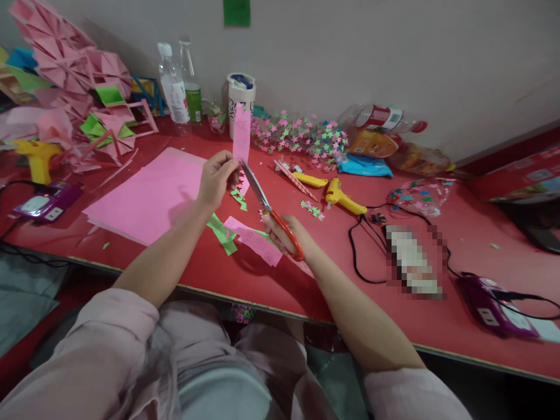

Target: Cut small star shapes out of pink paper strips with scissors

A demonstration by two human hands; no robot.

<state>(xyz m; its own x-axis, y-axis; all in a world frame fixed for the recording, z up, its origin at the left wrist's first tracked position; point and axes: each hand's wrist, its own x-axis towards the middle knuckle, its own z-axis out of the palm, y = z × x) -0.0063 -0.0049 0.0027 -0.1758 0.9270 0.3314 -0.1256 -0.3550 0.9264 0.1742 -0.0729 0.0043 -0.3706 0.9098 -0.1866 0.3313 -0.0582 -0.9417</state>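
Orange and grey scissors [268, 208] and a pink paper strip [242, 134] stand out against a red table [476, 239], with pink sheets [146, 198], stars [321, 140] in pink, green and blue, a yellow glue gun [344, 199], a purple box [50, 201] and a black-lettered white cup [242, 96].

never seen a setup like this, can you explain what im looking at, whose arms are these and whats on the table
There is no machine here: these are a person's bare hands, and the single picture comes from a camera worn on their head, looking forward and down. The left hand holds a pink paper strip upright. The right hand holds orange-handled scissors, their tips close to the strip. On the red table lie pink sheets, small stars and two yellow glue guns. A pixelated patch hides something I cannot identify.
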